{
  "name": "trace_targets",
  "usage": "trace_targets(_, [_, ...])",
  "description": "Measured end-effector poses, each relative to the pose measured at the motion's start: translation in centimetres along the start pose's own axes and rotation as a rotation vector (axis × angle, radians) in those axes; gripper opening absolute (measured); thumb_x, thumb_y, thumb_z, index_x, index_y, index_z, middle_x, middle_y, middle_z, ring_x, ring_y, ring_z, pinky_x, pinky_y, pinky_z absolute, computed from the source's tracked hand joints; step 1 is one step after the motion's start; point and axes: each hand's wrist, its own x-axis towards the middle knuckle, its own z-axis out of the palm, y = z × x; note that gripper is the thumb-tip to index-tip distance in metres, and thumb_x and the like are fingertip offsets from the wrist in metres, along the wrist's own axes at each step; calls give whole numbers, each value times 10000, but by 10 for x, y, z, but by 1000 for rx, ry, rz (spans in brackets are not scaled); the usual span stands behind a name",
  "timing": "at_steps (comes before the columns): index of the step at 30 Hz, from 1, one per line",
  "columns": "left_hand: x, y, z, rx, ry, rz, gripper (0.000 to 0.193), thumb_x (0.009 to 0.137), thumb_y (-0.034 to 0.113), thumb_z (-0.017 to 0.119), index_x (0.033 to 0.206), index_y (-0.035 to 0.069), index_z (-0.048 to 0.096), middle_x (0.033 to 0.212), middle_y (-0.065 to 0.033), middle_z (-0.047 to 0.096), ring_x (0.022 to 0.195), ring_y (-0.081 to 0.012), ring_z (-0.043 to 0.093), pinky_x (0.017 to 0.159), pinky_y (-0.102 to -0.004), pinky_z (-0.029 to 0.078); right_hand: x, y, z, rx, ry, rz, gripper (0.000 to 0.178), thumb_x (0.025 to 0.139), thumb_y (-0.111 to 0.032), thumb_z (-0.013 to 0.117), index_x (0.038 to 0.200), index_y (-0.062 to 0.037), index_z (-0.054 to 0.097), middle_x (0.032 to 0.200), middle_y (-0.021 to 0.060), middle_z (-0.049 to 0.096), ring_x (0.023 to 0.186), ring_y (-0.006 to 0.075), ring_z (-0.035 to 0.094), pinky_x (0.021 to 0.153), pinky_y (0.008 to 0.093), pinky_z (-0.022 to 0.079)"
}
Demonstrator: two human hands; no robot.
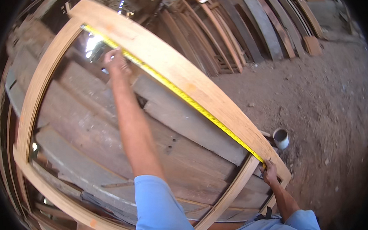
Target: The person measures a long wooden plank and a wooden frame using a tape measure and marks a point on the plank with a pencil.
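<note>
A light wooden frame (164, 53) lies aslant in front of me, with a crossbar (229, 194) near its right end. Along the inner edge of its far rail runs the extended yellow blade of a tape measure (191, 101), from the upper-left corner down to the crossbar joint. My left hand (116, 62) is closed at the blade near its upper-left end, fingers curled at the rail's edge. At the lower right, my right hand (270, 171) grips the tape measure's other end beside the crossbar; its case is mostly hidden by my fingers.
Weathered grey-brown boards (169, 145) are stacked beneath the frame. A white cup-like container (281, 138) stands on the dirt floor (316, 95) past the far rail. Several planks (262, 23) lean along the back, with a small wood block (312, 45) at their foot.
</note>
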Motion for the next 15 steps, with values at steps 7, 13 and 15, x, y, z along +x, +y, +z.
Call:
trace_targets(7, [-47,51,51,-35,-13,-210,146,942,90,681,904,59,543,681,-28,593,452,-110,516,408,-267,475,3,0,-18,-46,81,-32,441,734,-94,750,1150,19,656,1005,242,646,956,423,593,870,483,476])
trace_targets(13, [-36,-4,22,848,-497,733,150,913,145,631,1018,39,615,891,-125,655,757,-258,604,660,-347,502,13,4,-24,-59,223,-272,265,784,-157,725,996,-9,666,861,248,641,802,440,613,721,514,488])
trace_targets(15, [-31,17,7,824,-648,837,305,872,186,604,1123,26,669,1034,-205,697,954,-391,641,844,-429,517,15,-10,-27,-88,141,-97,235,796,-160,728,968,-18,654,882,246,641,831,440,611,736,521,475])
